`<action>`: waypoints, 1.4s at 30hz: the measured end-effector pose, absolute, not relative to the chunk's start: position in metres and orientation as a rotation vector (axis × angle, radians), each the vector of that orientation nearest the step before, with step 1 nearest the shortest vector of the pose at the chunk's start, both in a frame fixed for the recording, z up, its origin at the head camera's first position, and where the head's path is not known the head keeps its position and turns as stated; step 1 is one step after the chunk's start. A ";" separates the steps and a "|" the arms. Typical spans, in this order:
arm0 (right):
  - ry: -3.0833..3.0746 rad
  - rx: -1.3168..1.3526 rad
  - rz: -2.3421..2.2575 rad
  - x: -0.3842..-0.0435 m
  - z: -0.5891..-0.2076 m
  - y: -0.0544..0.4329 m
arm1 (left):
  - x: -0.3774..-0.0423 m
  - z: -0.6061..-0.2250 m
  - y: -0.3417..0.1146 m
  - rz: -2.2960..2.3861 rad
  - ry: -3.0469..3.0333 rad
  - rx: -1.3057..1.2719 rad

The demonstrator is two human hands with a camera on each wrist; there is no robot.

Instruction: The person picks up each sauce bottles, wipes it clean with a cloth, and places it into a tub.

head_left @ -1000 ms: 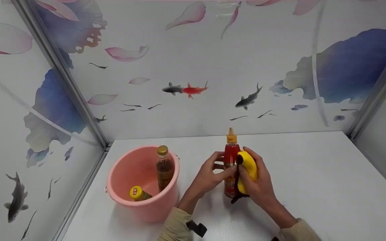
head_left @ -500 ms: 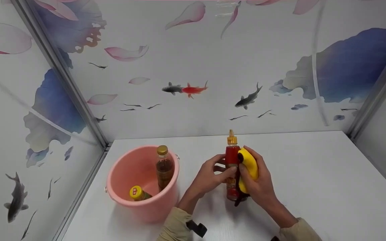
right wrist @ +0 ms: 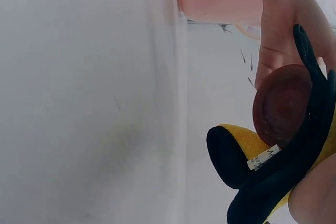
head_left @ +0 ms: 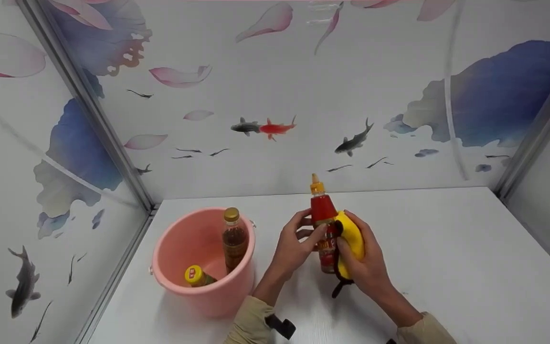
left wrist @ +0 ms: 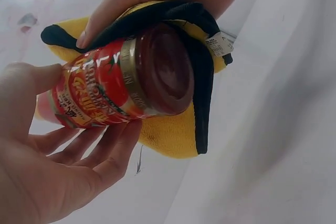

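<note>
A red ketchup bottle (head_left: pixel 322 209) with a yellow nozzle cap tilts to the left above the table, between both hands. My left hand (head_left: pixel 290 251) grips its left side, with thumb in front and fingers behind. In my right hand (head_left: pixel 371 265) a yellow cloth (head_left: pixel 354 241) with dark edging is held against the bottle's right side. The left wrist view shows the bottle's base (left wrist: pixel 167 69) facing the camera and the cloth folded around its far side, a white tag (left wrist: pixel 219 44) hanging from it. The base and dark cloth edging (right wrist: pixel 273 182) also appear in the right wrist view.
To the left stands a pink bucket (head_left: pixel 170 258). Inside it are a gold-capped bottle of dark liquid (head_left: pixel 234 243), upright, and a yellow-lidded jar (head_left: pixel 195 275), tilted. White printed panels enclose the white table (head_left: pixel 456 258) at the back and sides.
The ketchup bottle dipped slightly, then rose and tipped its nozzle to the left. Both hands shifted a little left with it. The bucket and its contents stayed put.
</note>
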State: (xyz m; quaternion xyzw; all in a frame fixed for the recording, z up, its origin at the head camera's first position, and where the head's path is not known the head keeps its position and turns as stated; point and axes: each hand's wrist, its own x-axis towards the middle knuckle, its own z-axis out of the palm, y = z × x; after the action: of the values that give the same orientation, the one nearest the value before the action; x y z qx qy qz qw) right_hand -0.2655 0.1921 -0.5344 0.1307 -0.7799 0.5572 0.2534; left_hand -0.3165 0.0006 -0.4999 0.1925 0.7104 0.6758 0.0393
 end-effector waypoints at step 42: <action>-2.065 0.396 1.462 -0.267 -0.534 0.194 | -0.317 -0.505 -0.012 1.681 2.053 0.886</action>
State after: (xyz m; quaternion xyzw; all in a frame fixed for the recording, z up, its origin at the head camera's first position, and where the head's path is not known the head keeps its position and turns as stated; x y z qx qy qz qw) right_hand -0.2666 0.1936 -0.5342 0.1484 -0.7725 0.5469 0.2865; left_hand -0.3169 -0.0125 -0.5048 0.3120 0.7230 0.5921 0.1713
